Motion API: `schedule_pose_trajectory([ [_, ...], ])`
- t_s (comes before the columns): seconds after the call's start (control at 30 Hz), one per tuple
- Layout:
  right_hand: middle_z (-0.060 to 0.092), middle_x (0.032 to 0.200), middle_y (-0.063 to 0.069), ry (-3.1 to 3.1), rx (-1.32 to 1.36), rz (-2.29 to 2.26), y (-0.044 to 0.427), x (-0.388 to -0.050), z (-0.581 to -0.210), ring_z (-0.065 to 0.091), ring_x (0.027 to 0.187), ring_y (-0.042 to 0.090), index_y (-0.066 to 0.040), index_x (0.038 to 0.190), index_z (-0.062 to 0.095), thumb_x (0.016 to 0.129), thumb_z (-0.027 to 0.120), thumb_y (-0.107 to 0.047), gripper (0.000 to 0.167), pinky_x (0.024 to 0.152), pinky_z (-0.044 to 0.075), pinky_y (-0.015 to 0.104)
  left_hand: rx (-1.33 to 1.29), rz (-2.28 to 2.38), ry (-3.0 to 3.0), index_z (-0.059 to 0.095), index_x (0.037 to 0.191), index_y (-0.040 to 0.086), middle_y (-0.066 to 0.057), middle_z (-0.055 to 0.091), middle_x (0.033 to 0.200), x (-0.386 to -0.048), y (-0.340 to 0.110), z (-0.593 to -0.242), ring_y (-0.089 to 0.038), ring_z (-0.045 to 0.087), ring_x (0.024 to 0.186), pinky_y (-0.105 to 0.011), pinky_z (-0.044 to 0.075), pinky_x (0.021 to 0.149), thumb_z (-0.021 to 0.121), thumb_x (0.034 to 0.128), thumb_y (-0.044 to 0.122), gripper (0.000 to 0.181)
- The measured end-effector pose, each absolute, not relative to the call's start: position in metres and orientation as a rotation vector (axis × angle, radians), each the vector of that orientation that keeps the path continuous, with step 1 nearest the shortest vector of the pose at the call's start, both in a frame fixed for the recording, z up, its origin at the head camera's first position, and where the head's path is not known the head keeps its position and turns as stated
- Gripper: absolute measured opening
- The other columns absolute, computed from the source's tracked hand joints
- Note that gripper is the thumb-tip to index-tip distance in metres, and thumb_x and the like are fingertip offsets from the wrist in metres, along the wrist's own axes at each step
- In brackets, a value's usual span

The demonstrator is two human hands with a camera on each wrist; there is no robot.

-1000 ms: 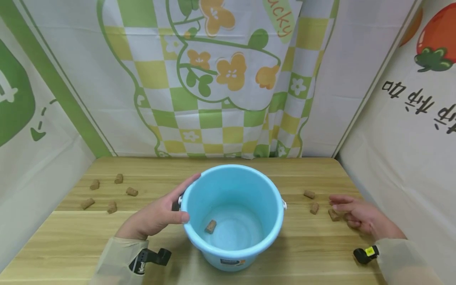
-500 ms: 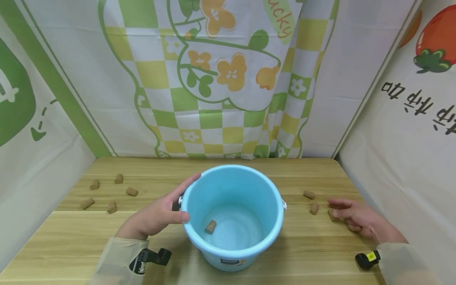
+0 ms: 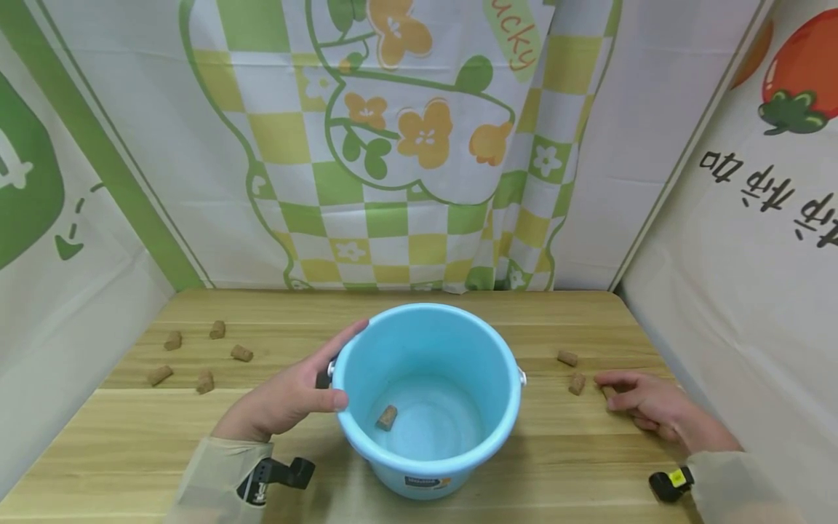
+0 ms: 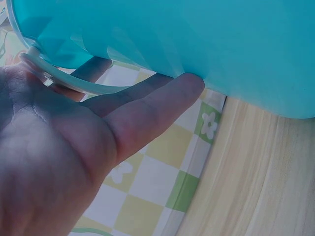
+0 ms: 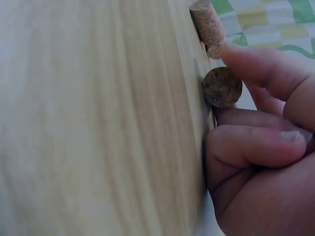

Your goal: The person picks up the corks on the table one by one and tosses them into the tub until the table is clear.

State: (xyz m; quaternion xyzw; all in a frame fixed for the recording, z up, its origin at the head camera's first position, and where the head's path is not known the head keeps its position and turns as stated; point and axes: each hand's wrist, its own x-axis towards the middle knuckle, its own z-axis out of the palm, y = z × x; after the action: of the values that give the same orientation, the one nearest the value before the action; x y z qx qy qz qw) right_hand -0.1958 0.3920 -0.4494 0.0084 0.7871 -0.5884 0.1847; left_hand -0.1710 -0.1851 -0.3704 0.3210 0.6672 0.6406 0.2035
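A light blue bucket (image 3: 425, 466) stands on the table with one cork (image 3: 387, 418) lying inside it. My left hand (image 3: 288, 397) rests on the bucket's left side, thumb at the rim; the left wrist view shows straight fingers (image 4: 162, 110) touching the outer wall beside the white handle (image 4: 74, 83). At the right, my right hand (image 3: 657, 407) pinches a cork (image 5: 222, 87) between thumb and finger, low at the tabletop. Its other fingers are curled. Two more corks, one farther back (image 3: 567, 357) and one nearer (image 3: 577, 383), lie just left of that hand.
Several corks (image 3: 205, 382) lie scattered on the wooden table (image 3: 118, 451) at the left. A checkered cloth (image 3: 425, 218) hangs behind the table's back edge, and a white printed sheet (image 3: 740, 306) borders the right side.
My right hand has shifted slightly left, and its thumb and index finger have closed around the cork. The left hand and the bucket have stayed put.
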Motion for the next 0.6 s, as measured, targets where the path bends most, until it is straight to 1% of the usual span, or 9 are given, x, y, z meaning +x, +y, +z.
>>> schedule_pose_trajectory([
  [0.1,0.065,0.123,0.01,2.264,0.031,-1.616,0.3893,-0.197,-0.4495,0.034,0.043,0.002,0.008,0.139,0.05,0.085,0.075,-0.003,0.06,0.04,0.035,0.019,0.895,1.784,1.866,0.009,0.162,0.028,-0.026,0.02,0.156,-0.1711,-0.1851,-0.3709,-0.048,0.038,0.13,-0.048,0.044,0.097,0.075,0.0899,0.035,0.097],
  [0.13,0.066,0.12,0.008,2.271,0.038,-1.611,0.3885,-0.1973,-0.4496,0.034,0.043,0.003,0.009,0.139,0.05,0.085,0.075,-0.002,0.061,0.04,0.035,0.019,0.894,1.784,1.866,0.009,0.162,0.028,-0.026,0.02,0.156,-0.1712,-0.185,-0.3711,-0.048,0.038,0.13,-0.048,0.044,0.096,0.075,0.0899,0.035,0.097],
  [0.17,0.069,0.109,0.006,2.275,0.048,-1.605,0.3878,-0.1977,-0.4496,0.034,0.042,0.003,0.009,0.139,0.05,0.085,0.076,-0.003,0.061,0.04,0.034,0.019,0.892,1.784,1.866,0.01,0.162,0.028,-0.025,0.02,0.156,-0.1713,-0.1851,-0.3712,-0.048,0.037,0.13,-0.048,0.044,0.097,0.075,0.0899,0.034,0.097],
  [0.2,0.07,0.105,0.003,2.276,0.05,-1.604,0.3873,-0.1979,-0.4496,0.034,0.042,0.003,0.009,0.139,0.049,0.085,0.075,-0.003,0.061,0.04,0.034,0.019,0.888,1.785,1.864,0.01,0.162,0.028,-0.025,0.02,0.156,-0.1714,-0.1851,-0.3714,-0.048,0.037,0.13,-0.048,0.044,0.097,0.075,0.0898,0.034,0.097],
  [0.27,0.071,0.099,0.0,2.27,0.043,-1.605,0.387,-0.1982,-0.4497,0.033,0.042,0.003,0.01,0.14,0.048,0.087,0.075,-0.004,0.061,0.039,0.034,0.019,0.878,1.787,1.86,0.01,0.162,0.03,-0.024,0.02,0.157,-0.1715,-0.1849,-0.3714,-0.048,0.037,0.13,-0.049,0.044,0.097,0.075,0.0896,0.033,0.097],
  [0.37,0.072,0.098,0.003,2.255,0.029,-1.612,0.3875,-0.198,-0.4498,0.033,0.042,0.002,0.011,0.141,0.046,0.088,0.075,-0.006,0.062,0.04,0.033,0.019,0.865,1.791,1.855,0.011,0.161,0.032,-0.023,0.02,0.157,-0.1715,-0.1849,-0.3717,-0.049,0.037,0.131,-0.049,0.044,0.097,0.076,0.0893,0.032,0.097],
  [0.4,0.07,0.109,0.006,2.251,0.014,-1.616,0.3883,-0.1977,-0.4498,0.033,0.042,0.002,0.011,0.141,0.046,0.089,0.074,-0.006,0.062,0.04,0.033,0.019,0.863,1.792,1.854,0.011,0.161,0.032,-0.023,0.021,0.157,-0.1717,-0.1849,-0.3719,-0.049,0.037,0.131,-0.049,0.044,0.097,0.076,0.0892,0.032,0.097],
  [0.53,0.056,0.134,0.018,2.248,0.007,-1.611,0.3913,-0.1965,-0.4498,0.033,0.043,0.003,0.007,0.143,0.046,0.09,0.074,-0.009,0.062,0.04,0.034,0.019,0.856,1.793,1.854,0.011,0.161,0.031,-0.023,0.022,0.156,-0.1717,-0.1851,-0.3722,-0.048,0.038,0.13,-0.048,0.044,0.097,0.076,0.0892,0.032,0.097],
  [0.6,0.047,0.142,0.024,2.263,0.016,-1.601,0.3919,-0.1959,-0.4492,0.034,0.043,0.003,0.005,0.143,0.048,0.09,0.074,-0.01,0.061,0.04,0.034,0.02,0.857,1.791,1.855,0.011,0.161,0.031,-0.023,0.022,0.156,-0.1717,-0.1851,-0.3722,-0.048,0.038,0.13,-0.048,0.044,0.097,0.076,0.0893,0.032,0.097],
])
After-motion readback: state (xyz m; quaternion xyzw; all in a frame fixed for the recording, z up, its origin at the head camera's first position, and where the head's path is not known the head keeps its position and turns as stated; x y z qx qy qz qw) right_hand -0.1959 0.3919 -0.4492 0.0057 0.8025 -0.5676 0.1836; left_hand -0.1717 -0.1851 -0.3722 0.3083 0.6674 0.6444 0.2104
